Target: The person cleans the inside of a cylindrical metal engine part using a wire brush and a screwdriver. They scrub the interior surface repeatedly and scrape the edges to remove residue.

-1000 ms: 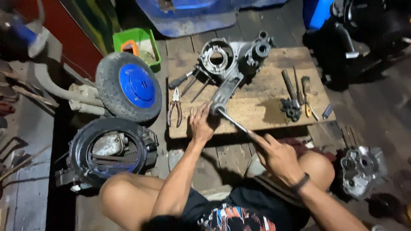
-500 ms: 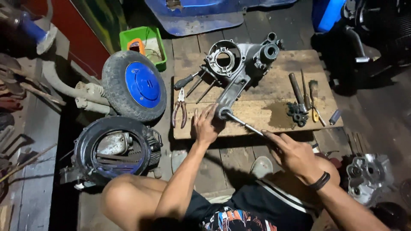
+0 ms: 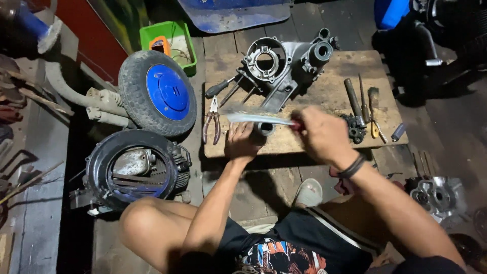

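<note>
A dark plank floor is seen from the head camera, with a wooden board [image 3: 324,96] laid across it as a work surface. On the board a grey metal engine casing [image 3: 284,68] is lying, its narrow end reaching toward the near edge. The left hand [image 3: 243,142] is pressed flat-fingered on the board just beside a short metal socket [image 3: 265,128] at that narrow end; whether the socket is pinched cannot be told. The right hand [image 3: 322,134] is closed around the red-handled end of a long thin tool [image 3: 258,119], which is blurred and held level above the socket. Pliers [image 3: 212,122] are placed at the board's left edge, and several hand tools [image 3: 362,104] at its right. Beside the board a small wheel with a blue hub [image 3: 160,94], a green tray [image 3: 167,43] and a round black housing [image 3: 134,170] are found.
</note>
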